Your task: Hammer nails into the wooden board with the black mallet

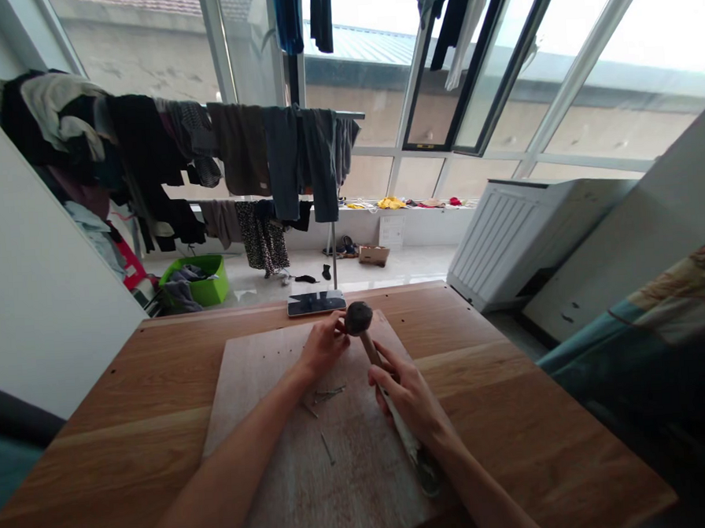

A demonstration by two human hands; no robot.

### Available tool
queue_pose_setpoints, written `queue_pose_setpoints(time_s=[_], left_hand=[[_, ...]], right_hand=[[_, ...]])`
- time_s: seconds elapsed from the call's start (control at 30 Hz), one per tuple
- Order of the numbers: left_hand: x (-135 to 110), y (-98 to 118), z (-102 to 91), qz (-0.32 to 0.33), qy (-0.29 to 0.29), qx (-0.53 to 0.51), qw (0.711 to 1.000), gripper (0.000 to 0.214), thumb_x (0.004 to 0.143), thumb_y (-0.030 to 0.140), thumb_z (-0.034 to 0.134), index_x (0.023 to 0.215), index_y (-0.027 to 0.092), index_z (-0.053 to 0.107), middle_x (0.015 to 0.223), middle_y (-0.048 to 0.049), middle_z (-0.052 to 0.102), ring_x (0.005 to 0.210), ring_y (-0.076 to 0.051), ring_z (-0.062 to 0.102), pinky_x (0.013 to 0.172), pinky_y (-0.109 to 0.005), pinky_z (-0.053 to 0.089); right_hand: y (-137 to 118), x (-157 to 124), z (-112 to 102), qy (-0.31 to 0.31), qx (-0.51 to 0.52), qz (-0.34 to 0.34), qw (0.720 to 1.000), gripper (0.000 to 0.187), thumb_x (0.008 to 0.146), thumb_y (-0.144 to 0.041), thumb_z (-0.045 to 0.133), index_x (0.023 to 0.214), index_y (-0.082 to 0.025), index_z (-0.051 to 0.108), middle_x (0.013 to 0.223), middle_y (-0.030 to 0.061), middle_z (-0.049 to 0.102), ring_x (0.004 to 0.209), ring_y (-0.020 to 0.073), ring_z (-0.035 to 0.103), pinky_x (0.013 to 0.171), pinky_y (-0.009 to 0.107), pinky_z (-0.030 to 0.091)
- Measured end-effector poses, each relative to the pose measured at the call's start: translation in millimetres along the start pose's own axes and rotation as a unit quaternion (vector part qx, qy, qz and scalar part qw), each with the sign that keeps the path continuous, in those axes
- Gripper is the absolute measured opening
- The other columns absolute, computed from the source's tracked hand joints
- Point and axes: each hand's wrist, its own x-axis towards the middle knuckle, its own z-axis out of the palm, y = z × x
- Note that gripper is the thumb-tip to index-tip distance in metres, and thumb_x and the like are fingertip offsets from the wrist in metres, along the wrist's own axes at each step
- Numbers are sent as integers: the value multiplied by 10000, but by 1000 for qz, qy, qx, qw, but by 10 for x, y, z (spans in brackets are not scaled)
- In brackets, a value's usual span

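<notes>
My right hand (405,395) is closed around the wooden handle of a mallet (358,319), fingers wrapped firmly, with the dark round head standing up at the far end and the lower end of the handle running back past my wrist. My left hand (321,346) sits just beside that head, its fingers (335,325) curled inward and nearly closed. Whether they pinch anything I cannot tell, as the fingertips are hidden. Both hands are over a pale wooden board (256,387) lying on a honey-brown wooden table (514,413). A few thin nails (329,393) lie scattered on the board, below my left hand. A phone (316,303) lies flat at the table's far edge, just past the board — its screen dark. Beyond the table, clothes (281,149) hang on a drying rack (345,115) before wide windows (471,171), and a green basket (193,280) sits on the floor (377,274) to the left
</notes>
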Motion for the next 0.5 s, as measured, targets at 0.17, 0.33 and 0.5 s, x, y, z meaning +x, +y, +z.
queue_pose_setpoints(time_s=[0.17, 0.33, 0.5], left_hand=[[-2, -24, 30, 4, -4, -1, 1000, 399, 716, -4, 567, 1061, 191, 618, 818, 3, 690, 725, -138, 647, 692, -228, 514], [-9, 21, -93, 44, -15, 45, 998, 481, 715, 67, 610, 1178, 190, 563, 1025, -54, 660, 957, -198, 631, 867, -321, 506], [-119, 404, -552, 32, -213, 179, 960, 277, 697, 225, 674, 971, 221, 637, 1044, -40, 595, 911, -212, 599, 810, -310, 491]], right_hand=[[15, 12, 4, 2, -8, -4, 1000, 581, 858, -370, 588, 1416, -223, 516, 688, -53, 541, 367, 80, 439, 303, 214, 409], [46, 14, -21, 13, 20, -7, 1000, 609, 866, -396, 597, 1437, -218, 482, 714, -42, 543, 390, 81, 453, 308, 206, 408], [77, 13, -51, 20, 22, 0, 1000, 607, 873, -416, 601, 1437, -232, 477, 734, -28, 549, 398, 89, 478, 308, 213, 425]])
